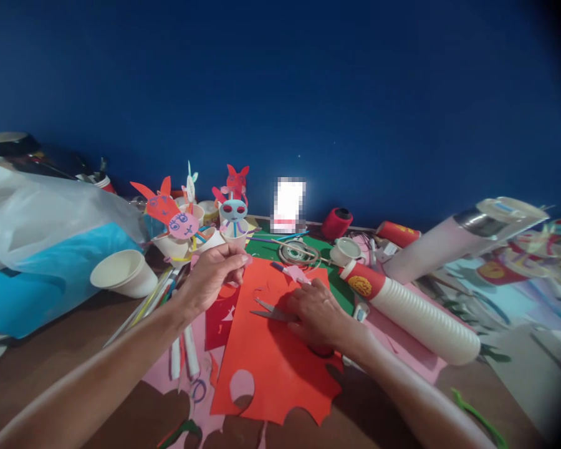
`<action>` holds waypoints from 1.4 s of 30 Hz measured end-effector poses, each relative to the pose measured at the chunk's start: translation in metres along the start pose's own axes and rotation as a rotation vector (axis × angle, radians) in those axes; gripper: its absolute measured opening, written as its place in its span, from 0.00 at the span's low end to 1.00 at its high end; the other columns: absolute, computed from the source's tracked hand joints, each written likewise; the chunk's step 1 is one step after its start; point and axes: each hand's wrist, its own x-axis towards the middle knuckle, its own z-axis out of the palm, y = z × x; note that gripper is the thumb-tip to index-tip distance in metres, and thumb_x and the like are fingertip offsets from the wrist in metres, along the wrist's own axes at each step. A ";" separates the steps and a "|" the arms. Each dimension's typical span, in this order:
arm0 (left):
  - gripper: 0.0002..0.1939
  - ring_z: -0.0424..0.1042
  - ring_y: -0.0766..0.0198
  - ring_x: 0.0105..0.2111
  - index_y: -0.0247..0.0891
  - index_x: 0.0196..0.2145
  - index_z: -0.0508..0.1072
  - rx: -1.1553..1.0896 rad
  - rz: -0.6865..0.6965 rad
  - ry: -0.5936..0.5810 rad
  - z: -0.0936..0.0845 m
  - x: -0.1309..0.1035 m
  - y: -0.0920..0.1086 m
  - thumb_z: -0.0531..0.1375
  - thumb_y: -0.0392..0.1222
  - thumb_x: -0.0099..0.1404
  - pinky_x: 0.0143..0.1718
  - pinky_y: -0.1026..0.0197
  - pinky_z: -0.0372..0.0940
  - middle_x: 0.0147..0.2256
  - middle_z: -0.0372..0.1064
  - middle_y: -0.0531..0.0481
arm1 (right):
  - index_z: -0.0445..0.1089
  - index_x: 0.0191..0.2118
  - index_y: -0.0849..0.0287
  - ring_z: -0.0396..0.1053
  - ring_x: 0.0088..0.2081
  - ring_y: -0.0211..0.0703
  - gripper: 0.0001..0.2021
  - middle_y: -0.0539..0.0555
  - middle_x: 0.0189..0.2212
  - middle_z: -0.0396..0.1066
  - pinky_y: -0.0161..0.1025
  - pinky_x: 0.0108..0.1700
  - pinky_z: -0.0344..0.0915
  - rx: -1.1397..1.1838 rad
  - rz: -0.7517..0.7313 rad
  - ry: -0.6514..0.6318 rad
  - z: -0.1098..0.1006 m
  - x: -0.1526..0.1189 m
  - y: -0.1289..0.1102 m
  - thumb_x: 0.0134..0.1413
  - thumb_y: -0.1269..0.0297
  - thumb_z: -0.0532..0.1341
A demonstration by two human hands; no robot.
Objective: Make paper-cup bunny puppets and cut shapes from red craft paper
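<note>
My left hand (219, 271) is closed, thumb against the fingers, with a small pink paper piece (247, 259) at the fingertips. It hovers at the upper left of an orange-red sheet of paper (271, 349), whose lower edge has curved cut-outs. Over the sheet, my right hand (318, 312) is wrapped around scissors (271, 313). Their blades are slightly apart and point left; the handles are mostly hidden. A pink scrap (298, 274) lies just beyond the right fingers. On the sheet's lower left is a pink oval (242, 385).
Paper cups with animal figures (184, 224) stand at the back left, near a tilted white cup (124, 273). A long stack of paper cups (416, 318) lies to the right, below a big roll (449, 234). A bright pixelated rectangle (288, 202) stands against the blue wall.
</note>
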 end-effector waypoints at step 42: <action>0.04 0.61 0.73 0.17 0.35 0.25 0.67 -0.101 -0.174 -0.013 0.013 -0.002 -0.015 0.59 0.37 0.51 0.20 0.69 0.57 0.20 0.65 0.56 | 0.70 0.30 0.59 0.68 0.33 0.47 0.11 0.58 0.30 0.72 0.35 0.30 0.55 0.079 0.511 0.177 0.013 0.012 0.046 0.52 0.58 0.55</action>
